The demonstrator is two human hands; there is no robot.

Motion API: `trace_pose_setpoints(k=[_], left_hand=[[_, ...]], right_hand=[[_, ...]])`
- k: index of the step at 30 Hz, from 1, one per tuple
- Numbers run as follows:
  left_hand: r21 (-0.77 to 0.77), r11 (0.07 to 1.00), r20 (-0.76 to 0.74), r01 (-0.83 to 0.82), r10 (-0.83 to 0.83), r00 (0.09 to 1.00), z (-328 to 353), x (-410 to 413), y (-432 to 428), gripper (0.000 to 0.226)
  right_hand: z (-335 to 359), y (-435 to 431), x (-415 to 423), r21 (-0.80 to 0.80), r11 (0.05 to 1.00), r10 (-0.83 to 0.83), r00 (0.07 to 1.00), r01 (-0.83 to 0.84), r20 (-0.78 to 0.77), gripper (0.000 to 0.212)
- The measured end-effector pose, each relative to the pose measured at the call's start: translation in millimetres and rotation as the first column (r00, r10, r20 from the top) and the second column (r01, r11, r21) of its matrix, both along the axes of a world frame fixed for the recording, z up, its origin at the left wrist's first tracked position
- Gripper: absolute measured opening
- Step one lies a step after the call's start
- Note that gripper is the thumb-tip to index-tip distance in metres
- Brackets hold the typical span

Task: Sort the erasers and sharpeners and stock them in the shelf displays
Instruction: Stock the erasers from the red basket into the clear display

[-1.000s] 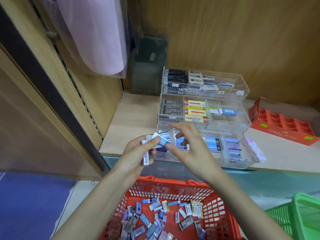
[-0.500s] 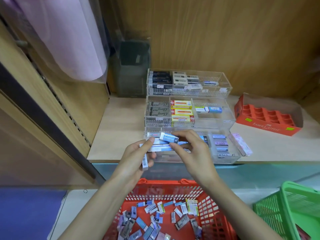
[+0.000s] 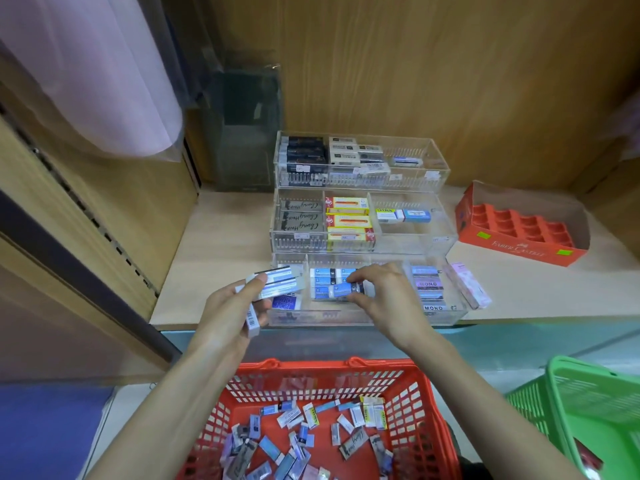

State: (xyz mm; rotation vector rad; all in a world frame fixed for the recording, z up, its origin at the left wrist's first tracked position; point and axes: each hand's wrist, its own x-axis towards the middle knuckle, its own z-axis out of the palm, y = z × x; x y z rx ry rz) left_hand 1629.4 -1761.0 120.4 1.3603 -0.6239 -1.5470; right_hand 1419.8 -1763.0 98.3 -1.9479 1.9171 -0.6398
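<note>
Wooden shelf carries a tiered acrylic display. At the display's front-left corner, the left hand grips several erasers. Over its front middle compartment, the right hand pinches a blue eraser. Released crooked, that eraser could jam the row, and the left hand's loose stack might slip.

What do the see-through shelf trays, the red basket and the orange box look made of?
Clear tiered display trays: likely glossy acrylic, transparent with bright edge glints. Red slotted basket: moulded plastic, judging by its uniform lattice walls. Orange compartmented box: probably printed cardboard, matte, with a brown unprinted back wall.
</note>
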Motion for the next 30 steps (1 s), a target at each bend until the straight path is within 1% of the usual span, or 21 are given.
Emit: trace_pose_setpoints(k=[2,3,5,7,10,13,19,21,23,25,27,28,29,30], left_hand=[[-0.005,1.0,-0.011,-0.001,0.001,1.0,-0.2,2.9,-1.0,0.025],[-0.011,1.0,-0.025,-0.005,0.005,1.0,-0.2,4.5,-1.6,0.025],[-0.021,1.0,-0.051,-0.012,0.01,0.999,0.6,6.9,-2.6,0.022],[-0.023,1.0,-0.056,-0.017,0.016,0.998,2.0,7.8,-2.7,0.016],[-0.024,1.0,-0.054,-0.014,0.013,0.998,3.0,7.4,-2.1,0.014],[-0.03,1.0,-0.05,-0.006,0.005,0.999,2.7,7.2,-1.4,0.014],[-0.02,1.0,-0.023,0.007,-0.007,1.0,3.6,5.1,0.7,0.014],[-0.003,1.0,-0.006,0.023,-0.023,1.0,3.1,4.1,2.2,0.016],[0.017,0.999,0.015,0.04,-0.04,0.999,2.7,2.3,4.2,0.015],[0.022,0.997,0.023,0.068,-0.069,0.997,2.8,-0.8,6.3,0.012],[0.021,0.995,0.019,0.099,-0.099,0.995,4.0,-5.1,8.4,0.011],[0.017,0.993,0.012,0.115,-0.116,0.993,5.1,-7.8,9.4,0.011],[0.011,0.99,0.004,0.138,-0.138,0.99,6.3,-10.8,10.5,0.012],[0.002,0.986,-0.003,0.166,-0.166,0.986,7.9,-14.1,11.9,0.013]], right_hand=[[-3.1,-6.6,4.3,0.014,1.0,0.028,0.998,-0.027,-0.06,0.025],[-3.5,-10.2,6.0,0.048,0.998,0.051,0.992,-0.046,-0.114,0.027],[-1.7,-18.9,9.2,0.165,0.984,0.106,0.967,-0.068,-0.232,0.03],[1.2,-27.9,14.0,0.27,0.961,0.144,0.948,-0.065,-0.285,0.027],[0.2,-37.4,22.8,0.366,0.927,0.178,0.952,-0.078,-0.249,0.011],[-4.5,-41.6,25.6,0.402,0.913,0.182,0.95,-0.069,-0.252,0.025],[-10.4,-44.3,22.5,0.391,0.917,0.181,0.954,-0.077,-0.238,0.027],[-4.3,-43.5,20.4,0.396,0.912,0.188,0.967,-0.106,-0.174,0.026],[5.9,-40.7,14.5,0.374,0.913,0.187,0.982,-0.16,-0.035,0.022],[17.5,-32.4,8.7,0.292,0.941,0.151,0.984,-0.174,0.097,0.012],[28.4,-17.1,6.4,0.198,0.972,0.085,0.973,-0.129,0.215,0.005],[32.9,-7.6,7.9,0.168,0.981,0.043,0.949,-0.1,0.311,0.007],[36.8,2.3,11.4,0.166,0.983,-0.006,0.897,-0.075,0.441,0.008],[40.4,11.9,16.3,0.199,0.977,-0.061,0.814,-0.069,0.578,0.008]])
